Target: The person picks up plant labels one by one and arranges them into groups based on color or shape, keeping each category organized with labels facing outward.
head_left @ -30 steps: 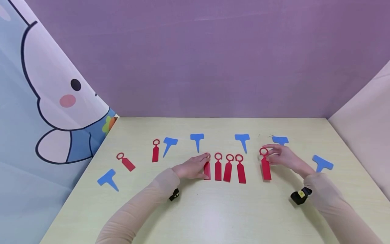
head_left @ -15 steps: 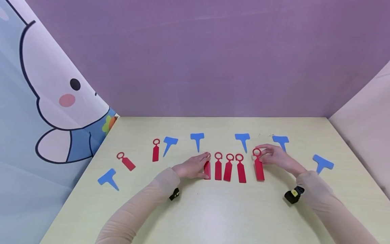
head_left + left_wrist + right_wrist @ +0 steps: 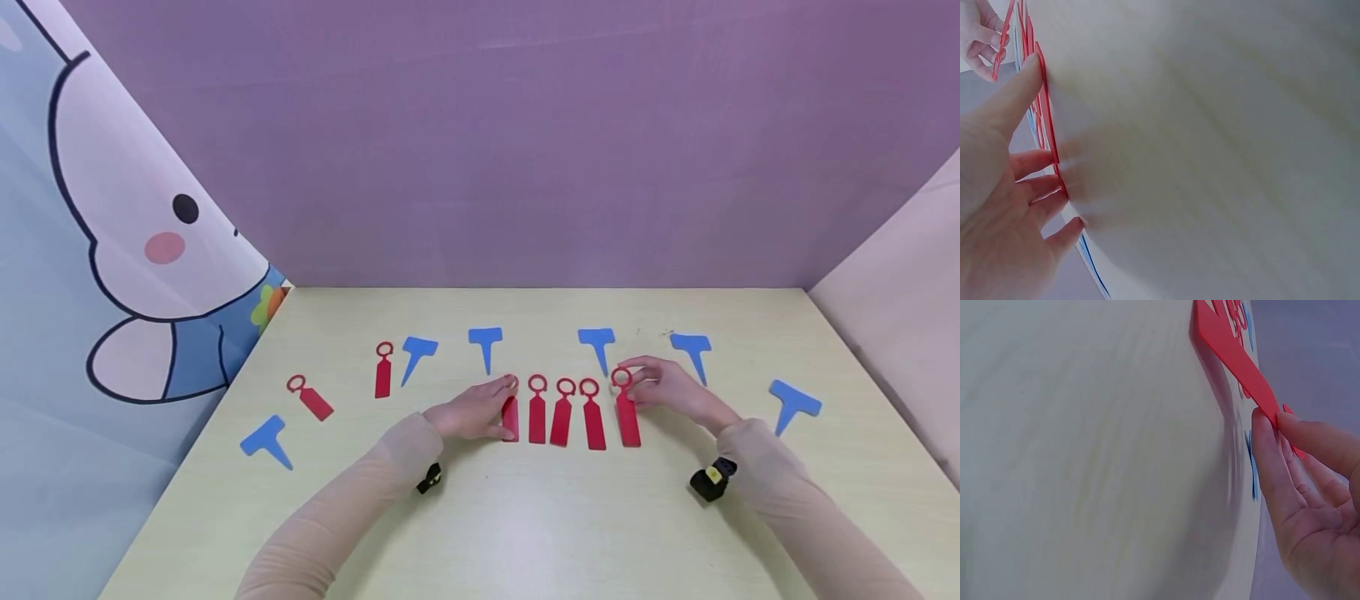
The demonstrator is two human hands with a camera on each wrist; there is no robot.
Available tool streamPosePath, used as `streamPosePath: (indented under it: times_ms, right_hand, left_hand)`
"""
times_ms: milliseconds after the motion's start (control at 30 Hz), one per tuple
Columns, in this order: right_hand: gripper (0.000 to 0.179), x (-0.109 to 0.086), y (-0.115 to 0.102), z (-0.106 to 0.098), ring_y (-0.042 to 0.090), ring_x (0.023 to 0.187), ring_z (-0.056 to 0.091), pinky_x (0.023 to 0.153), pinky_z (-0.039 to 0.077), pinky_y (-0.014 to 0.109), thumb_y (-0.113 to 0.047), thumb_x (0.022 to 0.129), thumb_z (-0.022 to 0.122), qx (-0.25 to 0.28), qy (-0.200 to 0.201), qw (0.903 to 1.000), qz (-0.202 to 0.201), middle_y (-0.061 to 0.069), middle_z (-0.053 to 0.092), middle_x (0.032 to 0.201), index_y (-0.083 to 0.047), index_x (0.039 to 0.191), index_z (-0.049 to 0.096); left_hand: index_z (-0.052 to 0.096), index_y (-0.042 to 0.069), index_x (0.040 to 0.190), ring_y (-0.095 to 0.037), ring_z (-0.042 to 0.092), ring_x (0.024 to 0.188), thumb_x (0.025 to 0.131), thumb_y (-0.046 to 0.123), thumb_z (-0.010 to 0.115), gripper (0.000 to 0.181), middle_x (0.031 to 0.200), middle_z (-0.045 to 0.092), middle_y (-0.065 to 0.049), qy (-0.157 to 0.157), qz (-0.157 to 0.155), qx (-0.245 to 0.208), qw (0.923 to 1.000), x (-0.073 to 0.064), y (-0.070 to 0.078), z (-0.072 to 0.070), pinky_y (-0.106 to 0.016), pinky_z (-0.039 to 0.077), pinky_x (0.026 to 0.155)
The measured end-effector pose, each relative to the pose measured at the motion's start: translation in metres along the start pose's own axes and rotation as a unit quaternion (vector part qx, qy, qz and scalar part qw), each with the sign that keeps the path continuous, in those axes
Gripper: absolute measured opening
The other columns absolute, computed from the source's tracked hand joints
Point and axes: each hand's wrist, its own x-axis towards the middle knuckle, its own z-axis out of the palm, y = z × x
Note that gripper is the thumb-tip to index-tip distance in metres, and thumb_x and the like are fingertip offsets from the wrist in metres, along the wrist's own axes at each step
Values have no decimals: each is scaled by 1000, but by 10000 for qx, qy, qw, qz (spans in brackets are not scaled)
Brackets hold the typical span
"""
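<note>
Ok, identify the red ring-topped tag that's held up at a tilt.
The red ring-topped tag at the right end of the five-tag row: its ring end is pinched by the right hand. The left hand touches the left-end tag instead.

Place: screened-in tabletop booth; whether home, lab or office cannot be told.
Table (image 3: 525, 521): pale, faintly wood-grained top.
Back screen (image 3: 517, 150): plain purple, lightly creased, along the far edge.
Left cloth (image 3: 45, 475): light blue, printed with a white cartoon character (image 3: 150, 283).
Right screen (image 3: 915, 317): plain, pale pinkish.
Wrist gear (image 3: 711, 481): small black units, one per arm.
</note>
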Motion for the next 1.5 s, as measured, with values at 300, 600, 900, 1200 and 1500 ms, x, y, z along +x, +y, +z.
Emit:
streamPosePath:
  times_ms: [300,600,900,1200,1500]
  right_hand:
    - [46,2,-1,6,23,83,62,72,52,27,-2,82,59,-157,78,9998,78,18,57,97,3,125,43]
    - [44,4,1,11,22,79,61,71,51,23,-1,80,61,-508,230,9984,-51,18,59,95,6,121,46]
    - [42,5,0,14,20,80,58,70,51,24,-4,81,60,-652,307,9972,202,16,56,96,4,120,48]
    - [41,7,-4,17,18,78,56,69,50,27,-2,80,59,-942,419,9940,369,15,58,96,5,119,50]
    - [40,5,-11,20,19,78,56,69,51,28,0,80,59,-1087,463,9921,423,18,58,97,8,118,51]
  left_hand:
    - [19,6,141,-20,10,134,81,45,56,80,147,13,-7,1,-38,-40,10000,0,0,1,-30,19,107]
    - [19,7,141,-19,10,135,81,46,56,81,148,13,-6,25,-86,-57,9999,0,0,2,-30,20,107]
    - [18,8,141,-19,9,135,81,46,56,80,148,12,-6,8,-91,-62,9999,0,1,2,-30,19,107]
    - [18,8,141,-19,8,135,81,46,56,80,148,12,-5,15,-86,-92,9999,0,0,2,-30,18,107]
    - [17,8,141,-18,8,135,81,47,56,81,148,11,-5,-11,-111,-89,9999,-1,0,2,-30,18,107]
